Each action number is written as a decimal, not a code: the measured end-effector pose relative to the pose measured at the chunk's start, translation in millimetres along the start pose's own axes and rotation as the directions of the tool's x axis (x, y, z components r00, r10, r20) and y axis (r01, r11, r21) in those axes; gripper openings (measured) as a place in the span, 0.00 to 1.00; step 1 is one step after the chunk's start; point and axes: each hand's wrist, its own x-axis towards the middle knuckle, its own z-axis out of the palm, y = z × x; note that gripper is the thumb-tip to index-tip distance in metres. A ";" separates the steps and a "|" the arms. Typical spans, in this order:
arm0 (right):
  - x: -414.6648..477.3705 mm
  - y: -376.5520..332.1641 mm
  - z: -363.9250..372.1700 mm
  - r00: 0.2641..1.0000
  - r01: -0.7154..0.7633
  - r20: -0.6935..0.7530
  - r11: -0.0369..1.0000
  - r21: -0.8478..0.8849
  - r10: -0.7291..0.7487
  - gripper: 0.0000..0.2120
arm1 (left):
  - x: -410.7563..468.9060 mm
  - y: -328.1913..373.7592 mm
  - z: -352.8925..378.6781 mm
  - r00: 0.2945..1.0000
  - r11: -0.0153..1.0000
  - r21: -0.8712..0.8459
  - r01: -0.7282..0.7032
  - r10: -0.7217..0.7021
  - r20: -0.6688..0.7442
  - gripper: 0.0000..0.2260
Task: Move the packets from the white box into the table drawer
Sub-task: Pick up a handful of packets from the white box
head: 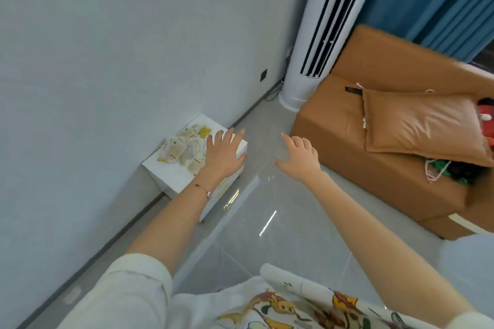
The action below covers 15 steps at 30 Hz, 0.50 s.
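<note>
head view: left hand spread flat, fingers apart, over the near-right edge of the white box, gripping nothing. right hand open too, fingers loosely splayed, empty, hovering over the grey floor btwn box & brown sofa. packets lie piled on the box by the wall, just left of the left hand. drawer not visible.

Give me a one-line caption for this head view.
Left hand spread open above pale packets on the small white table; right hand open over grey floor tiles, nothing held.
</note>
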 end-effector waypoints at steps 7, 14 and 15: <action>92.1 -35.3 15.4 0.967 0.220 0.132 0.975 -0.015 -0.216 0.36 | 0.4 -59.5 20.7 0.946 0.946 -0.004 0.325 -0.325 0.021 0.29; 184.1 -83.0 37.8 0.893 0.402 0.259 0.911 -0.087 -0.369 0.36 | 29.8 -124.6 54.2 0.842 0.836 -0.110 0.538 -0.527 0.112 0.29; 199.3 -88.5 40.2 0.888 0.406 0.275 0.909 -0.095 -0.369 0.36 | 37.2 -132.8 57.9 0.837 0.832 -0.101 0.546 -0.535 0.118 0.29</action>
